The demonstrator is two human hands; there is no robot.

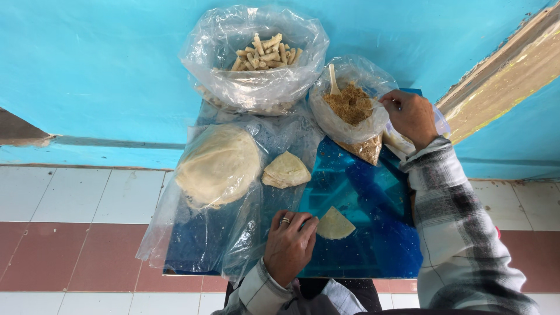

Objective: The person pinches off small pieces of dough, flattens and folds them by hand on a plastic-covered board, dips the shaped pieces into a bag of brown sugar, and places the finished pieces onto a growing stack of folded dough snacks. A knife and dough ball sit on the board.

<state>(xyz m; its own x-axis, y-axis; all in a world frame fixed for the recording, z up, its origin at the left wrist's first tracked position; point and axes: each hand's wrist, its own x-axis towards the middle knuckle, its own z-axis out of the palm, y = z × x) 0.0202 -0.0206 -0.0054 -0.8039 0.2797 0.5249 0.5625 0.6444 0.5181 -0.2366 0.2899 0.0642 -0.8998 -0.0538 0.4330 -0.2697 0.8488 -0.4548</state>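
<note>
My left hand [288, 245], a ring on one finger, rests on the blue board [373, 233] and presses the left edge of a pale wedge-shaped wrapper sheet [335, 224]. My right hand [410, 115], in a plaid sleeve, pinches the rim of a clear bag of brown crumbly filling [350, 105] with a pale spoon [333, 79] standing in it. A small stack of folded wrapper wedges [286, 170] lies between the two hands.
A large round stack of wrappers [219, 164] sits in a clear bag at left. A bag of finished pale rolls [263, 55] stands at the back against the turquoise wall [105, 70]. White and red floor tiles [76, 233] lie below.
</note>
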